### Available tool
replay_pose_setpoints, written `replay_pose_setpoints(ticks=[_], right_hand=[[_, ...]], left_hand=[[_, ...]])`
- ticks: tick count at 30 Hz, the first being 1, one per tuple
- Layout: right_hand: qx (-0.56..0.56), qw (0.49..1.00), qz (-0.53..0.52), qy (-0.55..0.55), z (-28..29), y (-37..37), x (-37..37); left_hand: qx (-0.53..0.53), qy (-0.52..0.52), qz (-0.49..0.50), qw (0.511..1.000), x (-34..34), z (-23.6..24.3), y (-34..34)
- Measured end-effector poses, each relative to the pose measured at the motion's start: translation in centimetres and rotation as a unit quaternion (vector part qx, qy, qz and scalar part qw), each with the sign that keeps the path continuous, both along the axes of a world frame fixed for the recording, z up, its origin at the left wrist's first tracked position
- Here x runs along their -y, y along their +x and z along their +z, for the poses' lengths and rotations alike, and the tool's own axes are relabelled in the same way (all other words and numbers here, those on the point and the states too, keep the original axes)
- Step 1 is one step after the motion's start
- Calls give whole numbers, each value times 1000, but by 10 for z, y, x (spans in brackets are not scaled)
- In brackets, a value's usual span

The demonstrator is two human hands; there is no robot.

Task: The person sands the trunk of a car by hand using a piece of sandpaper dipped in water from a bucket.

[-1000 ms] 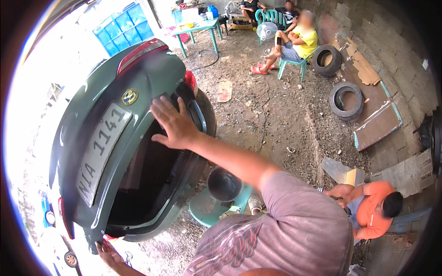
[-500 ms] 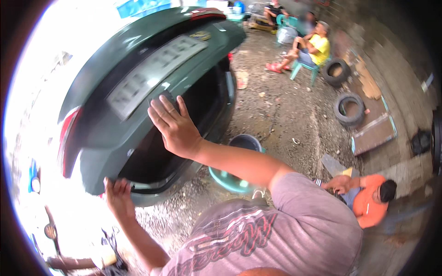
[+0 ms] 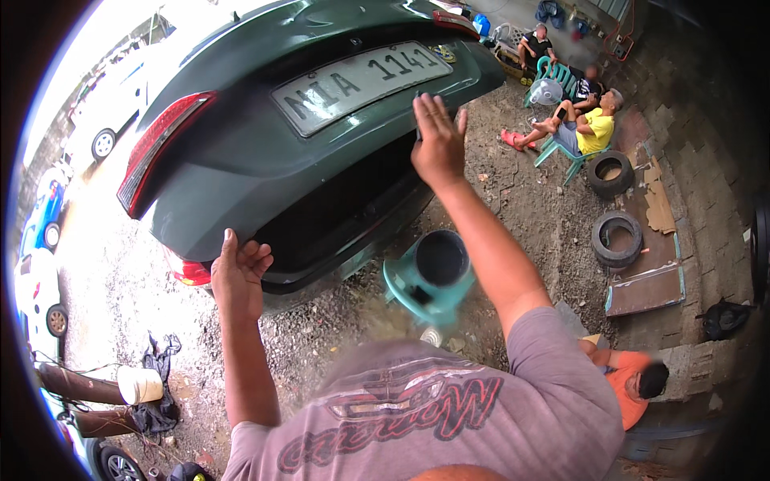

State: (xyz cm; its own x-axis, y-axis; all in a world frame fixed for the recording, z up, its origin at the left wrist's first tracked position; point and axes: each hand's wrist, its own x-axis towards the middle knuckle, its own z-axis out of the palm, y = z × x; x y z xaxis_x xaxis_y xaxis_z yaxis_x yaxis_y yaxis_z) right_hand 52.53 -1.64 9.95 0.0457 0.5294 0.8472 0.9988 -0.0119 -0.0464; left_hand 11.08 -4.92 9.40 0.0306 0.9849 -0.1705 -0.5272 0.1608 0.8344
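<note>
A dark green car's raised tailgate (image 3: 204, 228) fills the upper middle, with a pale number plate and red tail lamp (image 3: 160, 152). My left hand (image 3: 242, 264) is at its lower left corner, fingers curled on the edge. My right hand (image 3: 439, 132) reaches onto the lid below the plate, fingers stretched over what looks like a dark pad, mostly hidden beneath them. Below the dark opening, a black bucket (image 3: 441, 256) sits on a teal plastic stool (image 3: 409, 293).
Several people sit at upper right, one in yellow (image 3: 593, 132). Another, in orange (image 3: 630, 401), is at lower right. Tyres (image 3: 616, 256) and a board (image 3: 646, 293) lie along the block wall. Parked cars (image 3: 104, 140) and a white pail (image 3: 140, 383) are on the left.
My view has turned, so the tailgate appears higher and more sideways. Both hands appear higher in the picture; my right hand has shifted rightward along the lid.
</note>
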Motion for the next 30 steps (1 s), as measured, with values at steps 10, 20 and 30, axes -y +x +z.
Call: replay_pose_setpoints(ticks=[10, 20, 30], right_hand=[[-26, 981, 189, -22, -9, -152, 41], [8, 994, 107, 13, -10, 26, 14], [-17, 1000, -1, 11, -20, 224, -57]], left_hand=[[-3, -8, 55, 998, 2, 1, 5], [5, 6, 97, 995, 2, -5, 15], [-9, 3, 136, 991, 6, 6, 28]])
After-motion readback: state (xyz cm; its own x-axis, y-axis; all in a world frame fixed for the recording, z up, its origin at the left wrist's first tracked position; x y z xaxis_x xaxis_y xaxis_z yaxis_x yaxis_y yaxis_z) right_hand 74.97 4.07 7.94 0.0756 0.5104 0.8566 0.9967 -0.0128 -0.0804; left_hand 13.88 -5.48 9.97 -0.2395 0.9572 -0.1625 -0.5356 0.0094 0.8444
